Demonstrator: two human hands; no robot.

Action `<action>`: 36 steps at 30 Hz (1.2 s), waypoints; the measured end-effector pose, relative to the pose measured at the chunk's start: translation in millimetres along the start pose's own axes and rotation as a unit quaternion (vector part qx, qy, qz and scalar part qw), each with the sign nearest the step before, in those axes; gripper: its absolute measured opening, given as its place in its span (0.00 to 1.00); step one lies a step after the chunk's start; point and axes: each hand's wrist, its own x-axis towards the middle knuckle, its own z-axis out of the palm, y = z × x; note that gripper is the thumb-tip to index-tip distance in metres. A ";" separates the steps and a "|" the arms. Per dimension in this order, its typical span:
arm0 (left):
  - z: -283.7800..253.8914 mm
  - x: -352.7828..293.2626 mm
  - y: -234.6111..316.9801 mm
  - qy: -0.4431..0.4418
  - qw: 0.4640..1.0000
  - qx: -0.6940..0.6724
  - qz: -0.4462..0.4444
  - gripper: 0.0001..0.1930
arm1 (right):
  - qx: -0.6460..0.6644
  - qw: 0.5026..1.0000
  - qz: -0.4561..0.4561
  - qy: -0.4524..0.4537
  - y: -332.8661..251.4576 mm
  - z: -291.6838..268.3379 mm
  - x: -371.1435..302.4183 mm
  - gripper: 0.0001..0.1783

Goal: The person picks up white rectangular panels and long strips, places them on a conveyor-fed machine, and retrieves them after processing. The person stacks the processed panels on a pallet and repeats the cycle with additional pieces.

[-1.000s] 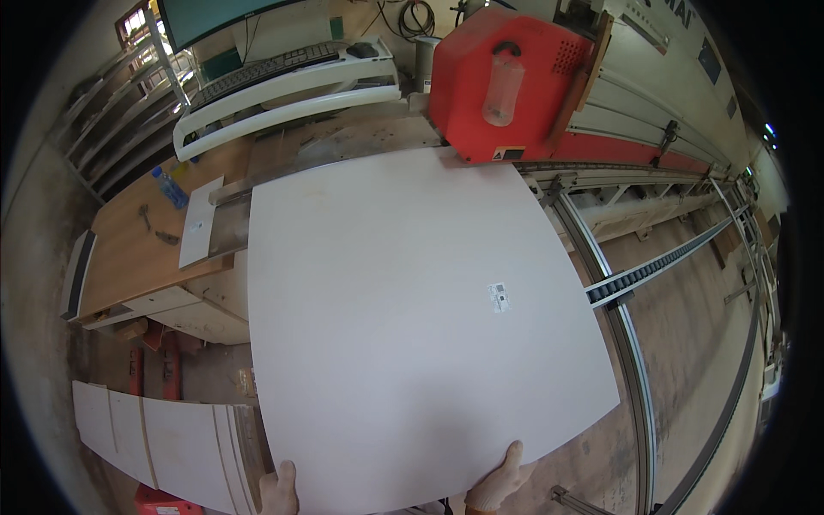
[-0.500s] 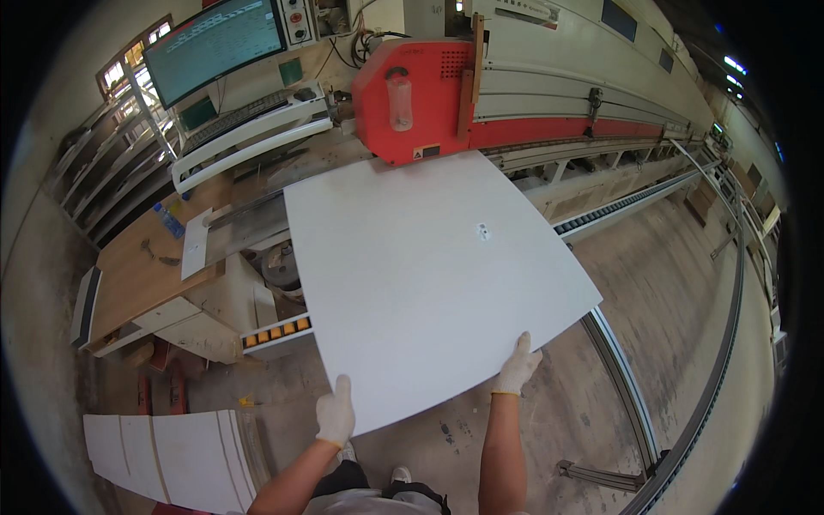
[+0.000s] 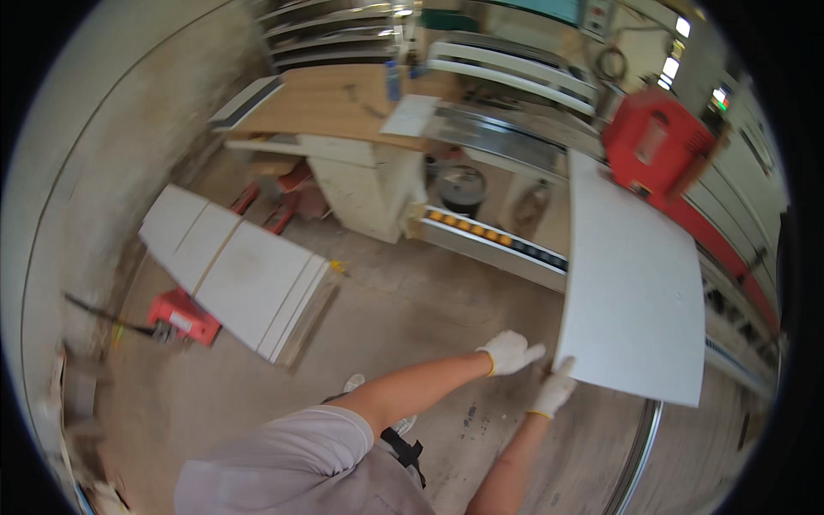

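A large white board (image 3: 631, 283) lies at the right, its far end against the red machine housing (image 3: 657, 146). My right hand (image 3: 554, 390), in a white glove, grips the board's near left corner, with its thumb on top and the other fingers hidden beneath. My left hand (image 3: 512, 352), gloved too, is off the board, just left of that corner. It holds nothing and its thumb points toward the board, apart from the fingers.
A stack of white boards (image 3: 232, 266) sits on the floor at left, with a red pallet jack (image 3: 184, 316) beside it. Beyond stands a wooden-topped bench (image 3: 322, 99). A roller rail (image 3: 493, 236) runs to the board, near a dark bucket (image 3: 461, 189).
My left hand has let go of the board's near left corner, and my right hand has moved left along the near edge to that corner. The view has swung left toward the stack.
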 end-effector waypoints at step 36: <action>-9.7 -722.3 -441.2 0.416 0.605 -0.301 -0.609 0.21 | -0.656 0.587 -0.090 -0.466 295.0 316.6 -231.4 0.33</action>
